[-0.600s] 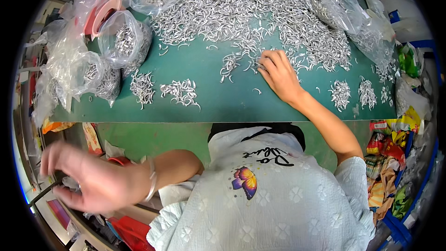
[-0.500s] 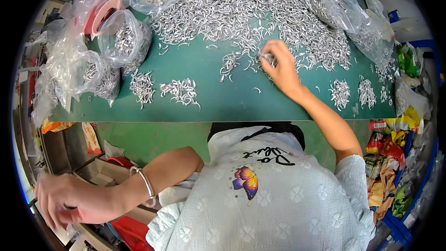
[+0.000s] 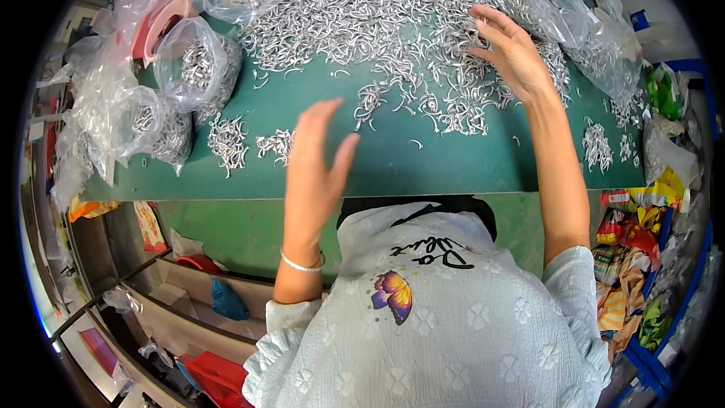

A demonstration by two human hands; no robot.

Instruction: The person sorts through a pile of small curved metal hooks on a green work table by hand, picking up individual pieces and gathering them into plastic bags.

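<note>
Small curved silvery metal pieces (image 3: 355, 19) lie in a broad heap across the far part of the green table (image 3: 423, 174). Over the heap's right side is my right hand (image 3: 517, 60), fingers spread, holding nothing I can see. My left hand (image 3: 313, 155), slightly blurred, hangs over the table's near edge with thumb and fingers apart. A small cluster of pieces (image 3: 370, 102) lies just beyond it to the right. Left of it sit one small pile (image 3: 226, 143) and another pile (image 3: 272, 145) that the hand partly covers. Loose pieces (image 3: 464, 115) are spread between my hands.
Clear plastic bags (image 3: 198, 68) filled with metal pieces crowd the table's left, near a pink container (image 3: 168, 23). More filled bags (image 3: 559, 11) stand at the far right. A small pile (image 3: 597, 147) lies beside my right forearm. Below left are wooden compartments (image 3: 189, 298) and a red basket (image 3: 215, 378).
My left hand has come up from the lower left to over the table. The right hand has moved right and farther away, its fingers opening from a curl; its forearm now covers a small pile.
</note>
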